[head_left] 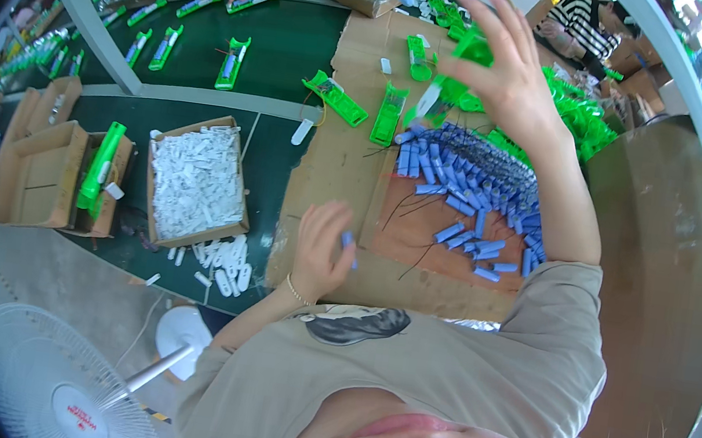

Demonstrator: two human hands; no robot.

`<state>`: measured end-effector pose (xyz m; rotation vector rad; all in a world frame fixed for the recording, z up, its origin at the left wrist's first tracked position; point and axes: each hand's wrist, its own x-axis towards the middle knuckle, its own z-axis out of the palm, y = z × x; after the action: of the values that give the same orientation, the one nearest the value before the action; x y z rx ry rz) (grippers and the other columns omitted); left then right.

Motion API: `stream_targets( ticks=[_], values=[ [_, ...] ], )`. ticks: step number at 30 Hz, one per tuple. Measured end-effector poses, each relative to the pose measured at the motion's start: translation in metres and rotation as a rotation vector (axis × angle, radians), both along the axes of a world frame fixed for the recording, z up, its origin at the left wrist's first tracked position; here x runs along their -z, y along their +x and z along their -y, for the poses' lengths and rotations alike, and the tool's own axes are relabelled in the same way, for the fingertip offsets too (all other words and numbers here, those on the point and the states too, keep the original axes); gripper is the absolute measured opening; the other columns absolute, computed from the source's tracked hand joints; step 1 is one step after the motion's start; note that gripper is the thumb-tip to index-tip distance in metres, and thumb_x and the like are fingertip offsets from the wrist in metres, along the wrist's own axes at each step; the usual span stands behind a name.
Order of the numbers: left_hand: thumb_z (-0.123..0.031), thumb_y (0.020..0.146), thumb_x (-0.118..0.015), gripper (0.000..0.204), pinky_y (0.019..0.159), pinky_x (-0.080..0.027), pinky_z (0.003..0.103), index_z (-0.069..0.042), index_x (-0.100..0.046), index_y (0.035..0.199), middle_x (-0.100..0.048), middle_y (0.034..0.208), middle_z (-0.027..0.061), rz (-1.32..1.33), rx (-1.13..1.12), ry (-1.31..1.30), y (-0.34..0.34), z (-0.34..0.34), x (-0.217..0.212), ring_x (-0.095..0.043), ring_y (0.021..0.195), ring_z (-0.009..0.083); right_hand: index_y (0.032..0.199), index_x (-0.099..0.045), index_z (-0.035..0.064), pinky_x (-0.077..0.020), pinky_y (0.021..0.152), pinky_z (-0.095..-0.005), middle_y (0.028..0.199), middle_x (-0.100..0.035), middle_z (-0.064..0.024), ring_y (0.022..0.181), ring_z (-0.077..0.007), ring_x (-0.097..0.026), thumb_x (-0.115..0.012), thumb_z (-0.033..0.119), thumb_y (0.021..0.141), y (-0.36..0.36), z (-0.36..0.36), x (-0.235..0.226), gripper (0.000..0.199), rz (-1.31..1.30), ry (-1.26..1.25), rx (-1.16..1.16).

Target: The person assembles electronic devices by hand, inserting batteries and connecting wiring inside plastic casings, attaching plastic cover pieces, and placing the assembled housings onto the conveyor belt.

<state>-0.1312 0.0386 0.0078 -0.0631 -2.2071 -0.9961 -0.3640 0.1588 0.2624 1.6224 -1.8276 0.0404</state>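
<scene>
My left hand (322,246) is closed round a small blue cylindrical battery cell (348,240), above the cardboard sheet in front of my body. My right hand (511,81) is raised over the far right of the table, its fingers stretched apart. A green plastic housing (475,47) shows between its thumb and fingers; whether they touch it I cannot tell. Beneath that arm lies a heap of blue battery cells (438,164) with thin black wires. Left of the heap, an open green housing (389,113) stands apart from a tilted one (337,98) wired to a white piece (301,131).
A cardboard box (244,171) of small white plastic parts stands at the left, loose ones spilling beside it. Green housings lie on a dark green belt (286,42) behind a metal rail. Co-workers sit across the table. A fan (67,386) is at lower left; a cardboard panel (661,286) stands right.
</scene>
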Motion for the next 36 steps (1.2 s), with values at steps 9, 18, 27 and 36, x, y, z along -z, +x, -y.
stream_targets(
  ticks=[9, 18, 27, 36],
  values=[
    [-0.023, 0.095, -0.044, 0.054, 0.097, -0.04, 0.036, 0.003, -0.025, 0.138, -0.046, 0.127, 0.0153, 0.059, 0.558, 0.687, 0.006, 0.01, -0.09, -0.048, 0.116, 0.0224, 0.099, -0.068, 0.0239, -0.0288, 0.102, -0.0633, 0.145, -0.034, -0.0063, 0.134, -0.037, -0.031, -0.063, 0.019, 0.066, 0.11, 0.012, 0.05, 0.034, 0.373, -0.053, -0.429],
    [-0.041, 0.099, -0.03, 0.049, 0.078, -0.051, 0.044, -0.007, -0.027, 0.136, -0.052, 0.108, 0.0184, -0.067, 0.387, 0.889, 0.043, 0.007, -0.081, -0.06, 0.09, 0.0298, 0.138, -0.036, 0.0029, -0.0449, 0.089, -0.0299, 0.123, -0.053, -0.0083, 0.112, -0.0168, -0.053, -0.059, 0.011, 0.089, 0.16, 0.004, 0.203, 0.054, 2.444, -0.217, -0.625],
    [-0.024, 0.097, -0.041, 0.047, 0.08, -0.048, 0.033, -0.002, -0.028, 0.136, -0.053, 0.109, 0.0138, -0.085, 0.133, 0.746, 0.055, 0.031, -0.063, -0.06, 0.09, 0.0223, 0.136, -0.035, 0.0008, -0.0496, 0.064, -0.0262, 0.087, -0.066, -0.013, 0.069, -0.0151, -0.064, -0.065, 0.0, 0.081, 0.181, -0.007, 0.201, 0.063, 2.583, 0.081, -0.269],
    [-0.015, 0.096, -0.039, 0.04, 0.078, -0.046, 0.03, 0.001, -0.035, 0.132, -0.055, 0.102, 0.0098, 0.3, -0.032, 0.42, 0.064, 0.038, -0.047, -0.056, 0.086, 0.0172, 0.109, -0.056, -0.0082, -0.0517, 0.058, -0.03, 0.078, -0.066, -0.0166, 0.066, -0.0222, -0.068, -0.054, 0.003, 0.085, 0.164, -0.029, 0.153, 0.027, 2.695, -0.578, -0.562]
  ],
)
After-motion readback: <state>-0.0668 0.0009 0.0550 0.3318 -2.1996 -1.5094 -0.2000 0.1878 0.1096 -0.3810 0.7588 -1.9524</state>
